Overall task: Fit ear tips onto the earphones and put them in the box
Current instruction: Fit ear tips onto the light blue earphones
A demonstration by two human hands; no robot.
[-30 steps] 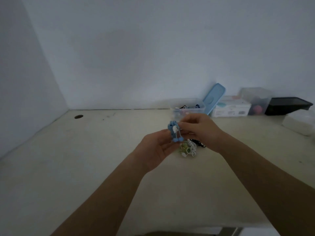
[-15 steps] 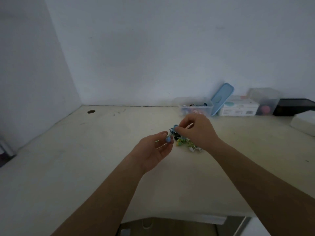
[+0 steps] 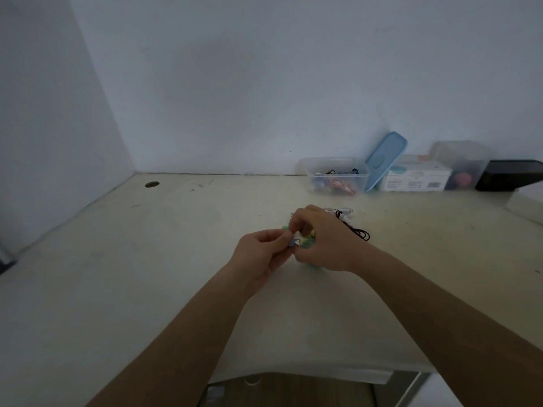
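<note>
My left hand and my right hand meet low over the middle of the table, fingertips together. Between them they pinch a small blue earphone; its ear tip is too small to make out. A pile of other earphones lies under and behind my right hand, with green-yellow ones and a black cord showing. The clear plastic box holding several earphones stands open at the back by the wall.
A blue lid leans on the box. To the right stand a white carton, a clear container, a black tray and a white box. A cable hole sits at the back left.
Both hands have dropped toward the table and come closer together over the earphone pile. The camera has tilted, so the scene sits lower in view.
</note>
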